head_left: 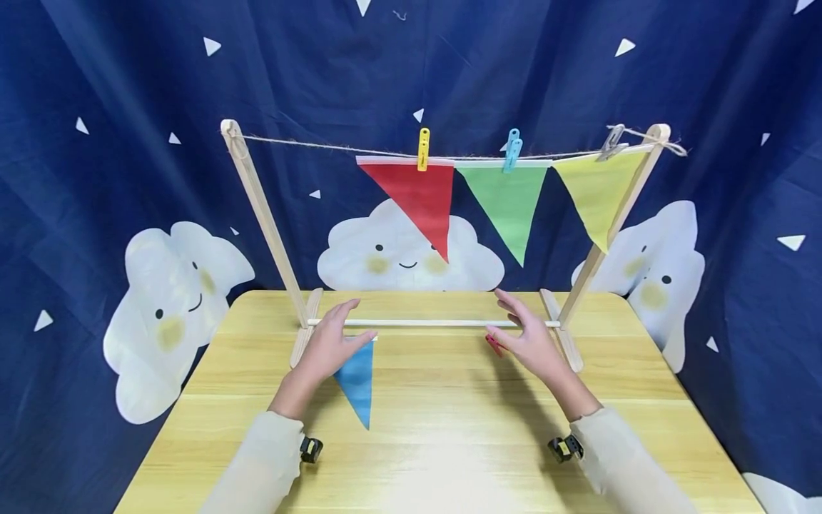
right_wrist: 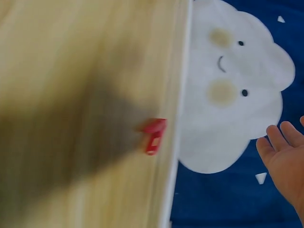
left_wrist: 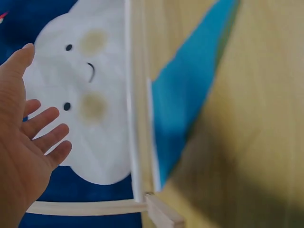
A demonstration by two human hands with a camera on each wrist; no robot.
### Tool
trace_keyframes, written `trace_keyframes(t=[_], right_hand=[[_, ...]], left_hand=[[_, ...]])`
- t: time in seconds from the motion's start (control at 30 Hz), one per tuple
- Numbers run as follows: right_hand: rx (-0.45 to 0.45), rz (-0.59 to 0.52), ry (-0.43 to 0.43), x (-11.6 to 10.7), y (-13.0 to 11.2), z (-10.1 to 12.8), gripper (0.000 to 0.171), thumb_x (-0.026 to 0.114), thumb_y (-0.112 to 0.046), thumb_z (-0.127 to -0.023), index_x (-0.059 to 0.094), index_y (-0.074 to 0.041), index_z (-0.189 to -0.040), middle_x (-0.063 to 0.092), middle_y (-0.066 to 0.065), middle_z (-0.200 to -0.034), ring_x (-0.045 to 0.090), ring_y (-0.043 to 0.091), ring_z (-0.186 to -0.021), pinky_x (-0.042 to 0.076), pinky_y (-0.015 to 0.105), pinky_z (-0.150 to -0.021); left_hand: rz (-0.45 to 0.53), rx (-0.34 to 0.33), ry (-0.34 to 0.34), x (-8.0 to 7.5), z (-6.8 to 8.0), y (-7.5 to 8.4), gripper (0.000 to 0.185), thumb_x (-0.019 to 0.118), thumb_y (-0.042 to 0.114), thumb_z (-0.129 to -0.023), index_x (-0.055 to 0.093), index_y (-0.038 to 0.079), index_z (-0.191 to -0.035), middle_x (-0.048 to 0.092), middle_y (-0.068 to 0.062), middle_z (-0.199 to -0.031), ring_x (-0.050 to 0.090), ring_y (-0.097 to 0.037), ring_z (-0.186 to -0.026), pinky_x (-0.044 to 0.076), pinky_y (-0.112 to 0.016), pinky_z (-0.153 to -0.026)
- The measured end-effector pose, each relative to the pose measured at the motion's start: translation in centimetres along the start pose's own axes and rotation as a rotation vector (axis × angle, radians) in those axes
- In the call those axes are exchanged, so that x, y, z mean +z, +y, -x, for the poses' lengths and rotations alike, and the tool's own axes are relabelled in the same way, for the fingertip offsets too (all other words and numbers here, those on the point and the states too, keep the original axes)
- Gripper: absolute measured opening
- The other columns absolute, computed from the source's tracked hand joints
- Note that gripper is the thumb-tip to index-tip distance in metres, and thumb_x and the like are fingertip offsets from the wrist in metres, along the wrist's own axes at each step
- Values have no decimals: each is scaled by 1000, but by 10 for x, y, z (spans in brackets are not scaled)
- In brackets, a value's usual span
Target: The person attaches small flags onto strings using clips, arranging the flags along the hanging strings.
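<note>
Blue flag (head_left: pixel 357 378) lies flat on the tabletop (head_left: pixel 449 442) by the left hand (head_left: pixel 327 346), unhung, its point and long axis aimed toward the person. Red, green and yellow flags are already pegged on the string (head_left: pixel 308 145). A red peg (head_left: pixel 493 345) lies beside the right hand (head_left: pixel 533 343); both hands' fingers are spread and holding nothing.

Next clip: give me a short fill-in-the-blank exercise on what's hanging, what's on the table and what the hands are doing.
1. The red triangular flag hangs from the string under a ____ clothespin.
2. Flat on the wooden table, beside the left hand, lies a triangular flag coloured ____.
3. The small clip on the table by the right hand is ____.
4. Both hands hold ____, fingers spread.

Missing words: yellow; blue; red; nothing
</note>
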State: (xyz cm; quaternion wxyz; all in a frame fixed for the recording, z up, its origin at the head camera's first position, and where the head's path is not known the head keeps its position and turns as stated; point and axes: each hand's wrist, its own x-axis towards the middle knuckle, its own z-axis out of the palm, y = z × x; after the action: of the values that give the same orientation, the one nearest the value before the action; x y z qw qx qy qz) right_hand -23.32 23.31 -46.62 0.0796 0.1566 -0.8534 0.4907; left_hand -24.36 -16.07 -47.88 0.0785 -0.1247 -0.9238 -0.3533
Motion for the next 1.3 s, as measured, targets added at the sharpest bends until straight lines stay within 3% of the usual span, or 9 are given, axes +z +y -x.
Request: trace_keyframes(t=[0.4,0.73,1.03,1.3], right_hand=[[49,119,-26,16,41,13,71,79,-16,-92,45,1,-151,50,25,-152,51,44,-137,44,59,-112],[120,250,-68,15,63,22,70,82,-19,-89,49,3,-147,53,29,-144,55,49,-129,46,61,-108],[137,328,-98,16,74,24,70,81,-22,-90,49,6,-146,53,29,-144,53,48,-131,43,62,-110],[181,328,-111,17,82,21,68,80,-21,-91,50,11,-143,56,31,-137,57,46,-124,48,59,-105]], left_hand=[[-45,-80,-32,13,7,-39,74,76,44,-93,50,2,-149,54,-22,-149,49,-43,-140,42,-59,-113],[-100,-112,-67,17,4,-64,60,76,25,-95,54,0,-145,58,-25,-143,52,-45,-135,43,-59,-111],[-134,-138,-90,21,1,-71,57,78,19,-93,57,-3,-142,63,-25,-136,56,-44,-131,46,-57,-109],[-166,-161,-88,22,2,-77,53,77,17,-93,59,-1,-139,64,-23,-137,55,-45,-132,44,-57,-111]])
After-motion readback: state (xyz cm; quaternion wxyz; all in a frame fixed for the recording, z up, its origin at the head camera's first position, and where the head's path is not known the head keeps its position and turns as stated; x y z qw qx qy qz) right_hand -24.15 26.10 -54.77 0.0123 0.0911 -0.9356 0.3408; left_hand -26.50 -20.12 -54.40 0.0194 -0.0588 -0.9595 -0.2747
